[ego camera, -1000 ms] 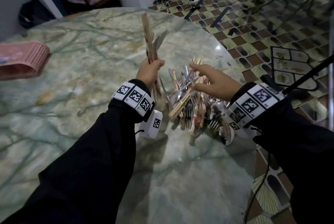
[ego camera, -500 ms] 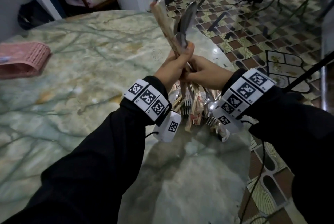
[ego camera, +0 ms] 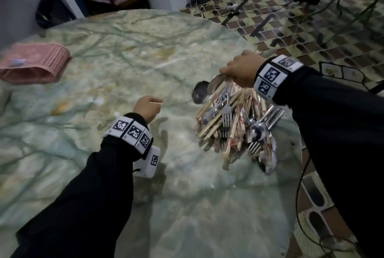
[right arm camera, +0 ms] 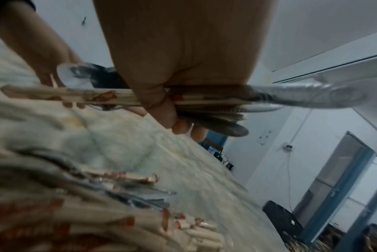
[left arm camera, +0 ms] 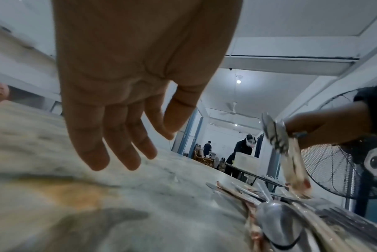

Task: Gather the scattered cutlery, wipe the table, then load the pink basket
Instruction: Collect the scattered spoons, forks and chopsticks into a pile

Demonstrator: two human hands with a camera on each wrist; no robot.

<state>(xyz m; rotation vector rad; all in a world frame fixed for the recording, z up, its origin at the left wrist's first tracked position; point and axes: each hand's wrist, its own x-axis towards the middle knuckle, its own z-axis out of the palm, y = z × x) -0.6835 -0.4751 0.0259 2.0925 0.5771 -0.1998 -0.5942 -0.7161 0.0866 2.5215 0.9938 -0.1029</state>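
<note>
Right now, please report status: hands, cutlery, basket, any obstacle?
Left hand open, empty. Right hand grips a bundle of chopsticks and spoons above the cutlery pile. Pink basket far left on table. No obstacle seen.

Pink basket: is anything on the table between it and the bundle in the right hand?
Nothing visible. The right hand grips a bundle of chopsticks and spoons above the cutlery pile. The marble table towards the pink basket shows bare; only the left hand hovers nearby.
</note>
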